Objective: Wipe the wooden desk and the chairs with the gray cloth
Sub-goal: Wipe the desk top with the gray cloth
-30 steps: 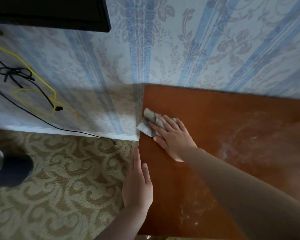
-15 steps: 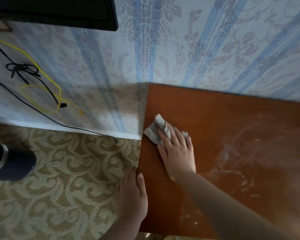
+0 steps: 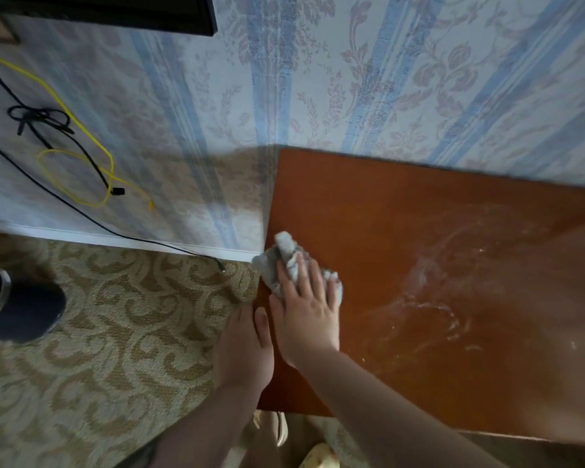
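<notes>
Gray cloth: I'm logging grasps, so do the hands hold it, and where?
Neither grips it. The right hand presses flat on the gray cloth; the left hand rests at the desk edge.

Wall: wallpaper [image 3: 368,79], pale, blue vertical stripes with faded floral scrolls. White baseboard [image 3: 122,238] along its foot. Dark flat panel [image 3: 115,11] at top left, mounted on wall, bottom corner visible. Yellow cable [image 3: 81,143] looped against wall; black cable [image 3: 41,118] knotted beside it, running down to floor. Carpet [image 3: 115,332]: beige, tan scroll pattern. Dark cylindrical bin [image 3: 17,305] with metal rim at left edge.
</notes>
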The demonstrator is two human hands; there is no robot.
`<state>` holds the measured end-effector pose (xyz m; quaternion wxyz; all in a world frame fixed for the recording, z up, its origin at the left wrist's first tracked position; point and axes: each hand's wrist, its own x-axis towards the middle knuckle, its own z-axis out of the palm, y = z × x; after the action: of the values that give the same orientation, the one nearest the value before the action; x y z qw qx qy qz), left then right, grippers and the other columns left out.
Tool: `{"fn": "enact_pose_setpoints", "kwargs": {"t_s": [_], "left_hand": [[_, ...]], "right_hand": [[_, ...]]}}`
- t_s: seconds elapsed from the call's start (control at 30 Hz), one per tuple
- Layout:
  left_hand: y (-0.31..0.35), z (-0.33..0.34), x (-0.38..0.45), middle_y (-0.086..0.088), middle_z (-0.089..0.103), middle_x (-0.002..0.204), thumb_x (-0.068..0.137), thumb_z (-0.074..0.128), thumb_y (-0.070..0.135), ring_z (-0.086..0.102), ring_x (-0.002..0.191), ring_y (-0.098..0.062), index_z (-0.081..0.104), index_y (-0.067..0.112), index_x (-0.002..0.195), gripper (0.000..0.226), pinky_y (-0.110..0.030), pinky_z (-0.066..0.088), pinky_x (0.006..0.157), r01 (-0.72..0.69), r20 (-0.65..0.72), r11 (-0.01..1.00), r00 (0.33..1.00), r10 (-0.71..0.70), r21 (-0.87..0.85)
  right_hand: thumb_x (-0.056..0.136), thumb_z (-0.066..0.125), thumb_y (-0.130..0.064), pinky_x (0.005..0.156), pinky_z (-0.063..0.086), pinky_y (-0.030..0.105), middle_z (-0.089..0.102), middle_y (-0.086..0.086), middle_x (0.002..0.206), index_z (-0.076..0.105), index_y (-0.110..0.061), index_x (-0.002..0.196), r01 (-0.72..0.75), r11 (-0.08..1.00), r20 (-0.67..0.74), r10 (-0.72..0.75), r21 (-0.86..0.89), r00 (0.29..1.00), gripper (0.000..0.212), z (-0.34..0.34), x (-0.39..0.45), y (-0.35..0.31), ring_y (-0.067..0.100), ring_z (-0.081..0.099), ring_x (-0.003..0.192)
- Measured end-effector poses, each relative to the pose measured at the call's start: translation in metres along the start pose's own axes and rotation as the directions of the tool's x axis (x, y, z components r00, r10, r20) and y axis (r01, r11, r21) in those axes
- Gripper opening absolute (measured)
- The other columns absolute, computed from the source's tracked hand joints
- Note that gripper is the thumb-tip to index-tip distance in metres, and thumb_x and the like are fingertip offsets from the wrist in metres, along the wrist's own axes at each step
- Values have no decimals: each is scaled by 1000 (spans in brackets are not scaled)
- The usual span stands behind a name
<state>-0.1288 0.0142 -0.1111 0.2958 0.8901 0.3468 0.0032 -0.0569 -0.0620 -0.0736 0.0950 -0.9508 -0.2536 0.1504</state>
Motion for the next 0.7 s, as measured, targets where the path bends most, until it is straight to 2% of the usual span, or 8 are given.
{"fn": "enact_pose_setpoints", "kwargs": {"t_s": [0.13, 0.23, 0.3, 0.37, 0.43, 0.5, 0.53, 0.7], "left_hand": [[1, -1, -2, -1, 59, 127, 98, 18, 38, 55, 114, -19, 50, 18, 132, 50, -43, 46, 93, -31, -36, 1000, 999, 31, 5], [5, -3, -13, 4, 47, 144, 98, 18, 36, 46, 129, -17, 38, 21, 145, 53, -44, 40, 104, -43, -64, 999, 997, 44, 15], [2, 1, -20, 4, 53, 136, 99, 22, 37, 53, 119, -17, 42, 21, 141, 50, -40, 44, 97, -17, -81, 999, 997, 13, -45], [-3, 5, -25, -1, 63, 118, 101, 31, 31, 58, 89, -9, 55, 16, 126, 38, -24, 44, 74, 70, -82, 984, 993, -84, -162], [-7, 4, -31, -1, 66, 101, 102, 40, 21, 46, 69, 2, 61, 10, 109, 24, -12, 31, 59, 118, -66, 963, 988, -138, -241], [-6, 0, -32, 4, 64, 90, 103, 37, 24, 50, 69, -3, 60, 17, 100, 25, -22, 35, 59, 147, -50, 942, 984, -169, -301], [-2, -3, -33, 8, 60, 84, 103, 33, 30, 52, 71, -7, 58, 22, 96, 28, -28, 36, 60, 179, -23, 926, 980, -198, -332], [1, -2, -33, 5, 63, 83, 103, 30, 32, 58, 75, -12, 58, 25, 90, 31, -30, 40, 63, 148, -53, 921, 982, -179, -360]], "right_hand": [[101, 11, -50, 117, -14, 45, -17, -7, 159, -4, -35, 153, 220, 970, 89, -212, -102, 973, 56, -6, 5, 23, 14, -25, 144], [98, 6, -48, 119, -7, 46, -2, -4, 162, 8, -35, 153, 107, 980, -7, -109, -167, 994, 57, 1, -12, 38, 16, -11, 147], [98, 11, -45, 116, 8, 48, 23, 2, 158, 30, -30, 149, -53, 996, -104, 46, -69, 993, 58, 16, -37, 17, 22, 16, 147], [102, 9, -43, 110, 16, 50, 37, 5, 152, 45, -26, 143, -60, 996, -92, 65, 60, 994, 57, 25, -52, -10, 26, 32, 141], [101, 2, -46, 114, 6, 48, 23, 2, 158, 36, -29, 148, 29, 999, -61, -26, 46, 998, 60, 20, -53, -17, 24, 14, 147], [97, 1, -50, 118, -8, 46, -3, -5, 161, 14, -34, 153, 188, 982, 68, -187, -7, 980, 60, 14, -48, 1, 17, -14, 147], [97, 4, -50, 119, -6, 47, -2, -7, 161, 13, -35, 153, 246, 969, 63, -244, -24, 968, 58, 14, -48, 14, 15, -13, 147], [93, 32, -43, 108, 20, 49, 39, 0, 151, 46, -31, 142, -34, 999, -143, 36, 16, 989, 52, 42, -95, 7, 22, 33, 141]]}}
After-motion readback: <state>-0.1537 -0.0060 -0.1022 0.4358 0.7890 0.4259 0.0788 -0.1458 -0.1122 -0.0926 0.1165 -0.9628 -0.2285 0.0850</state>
